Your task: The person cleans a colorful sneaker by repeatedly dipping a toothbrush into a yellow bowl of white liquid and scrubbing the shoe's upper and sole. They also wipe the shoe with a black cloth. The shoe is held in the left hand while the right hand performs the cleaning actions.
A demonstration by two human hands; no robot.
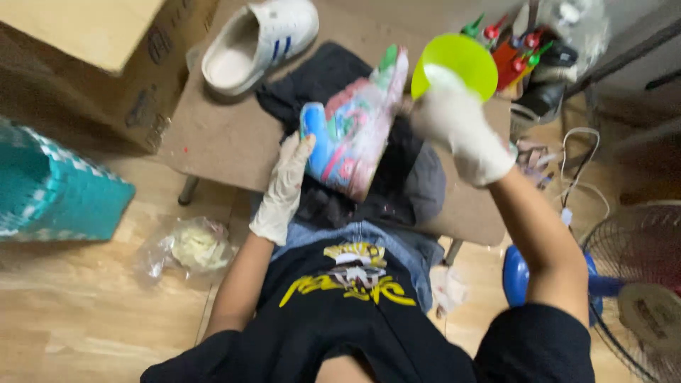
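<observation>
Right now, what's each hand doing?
Left hand: closed on the colourful shoe.
Right hand: closed, holding the green bowl.

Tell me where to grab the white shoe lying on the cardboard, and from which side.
Grip the white shoe by the rim of its opening, coming from the left-hand side. It lies alone on the cardboard, opening facing up and toward that side, so fingers could likely hook inside; the toe end looks broad and rounded, harder to pinch.

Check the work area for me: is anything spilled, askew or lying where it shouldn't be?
Nothing looks spilled. Two oddities: a crumpled clear plastic bag lies on the wooden floor left of the low table, and a lone white shoe sits askew at the table's far edge, apart from the painted shoe in hand.
</observation>
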